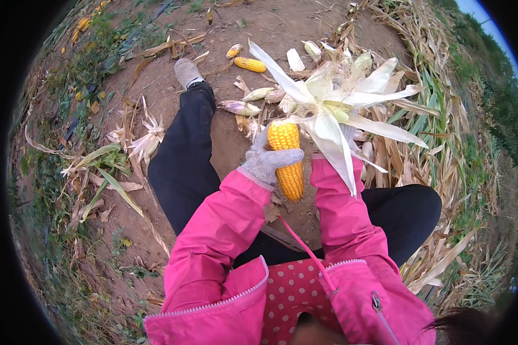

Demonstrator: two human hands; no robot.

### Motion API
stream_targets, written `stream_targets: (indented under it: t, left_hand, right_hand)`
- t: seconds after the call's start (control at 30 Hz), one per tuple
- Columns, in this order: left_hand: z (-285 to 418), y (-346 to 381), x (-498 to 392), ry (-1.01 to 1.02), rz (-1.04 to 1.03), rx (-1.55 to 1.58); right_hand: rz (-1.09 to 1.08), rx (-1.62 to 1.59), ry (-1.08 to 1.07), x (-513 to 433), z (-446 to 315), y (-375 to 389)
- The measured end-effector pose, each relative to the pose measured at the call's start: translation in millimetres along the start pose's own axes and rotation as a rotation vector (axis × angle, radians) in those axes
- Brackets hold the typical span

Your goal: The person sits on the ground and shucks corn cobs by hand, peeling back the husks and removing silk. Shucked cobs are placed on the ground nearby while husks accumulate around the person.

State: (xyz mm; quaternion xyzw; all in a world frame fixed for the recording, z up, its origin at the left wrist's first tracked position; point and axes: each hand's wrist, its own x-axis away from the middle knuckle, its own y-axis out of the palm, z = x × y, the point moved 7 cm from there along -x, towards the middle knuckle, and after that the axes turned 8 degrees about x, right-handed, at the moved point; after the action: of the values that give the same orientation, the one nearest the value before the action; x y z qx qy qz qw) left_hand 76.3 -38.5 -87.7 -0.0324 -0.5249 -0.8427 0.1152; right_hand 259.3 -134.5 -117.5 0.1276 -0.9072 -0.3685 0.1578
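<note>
My left hand [265, 159], in a pale grey knitted glove, grips a husked yellow corn cob [290, 177], its thumb across the kernels. The cob's thick pale end points away from me, and its tip towards me. Just right of the cob, pale corn husks [328, 108] spread out like a star, with silk at their far side. They touch or nearly touch the cob's pale end. My right hand [349, 133] is mostly hidden beneath these husks; only a bit of its glove shows above the pink cuff, so its fingers cannot be made out.
Two bare cobs, one longer [250, 64] and one short [234, 51], lie on the soil ahead. Small husked ears [240, 108] lie beyond my left hand. Dry corn stalks [414, 164] are heaped on the right. Loose husks [149, 136] and weeds lie left of my outstretched leg [185, 155].
</note>
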Motion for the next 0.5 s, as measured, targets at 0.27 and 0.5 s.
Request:
stream_targets:
  t: [0.27,0.5]
  left_hand:
    - [35,-43,-15,0.137,0.231,0.263]
    - [7,-71,-33,0.12,0.45,0.045]
  right_hand:
    - [0.045,0.04,-0.271,-3,-107,22]
    - [-0.347,0.91,-0.492,95,-4,204]
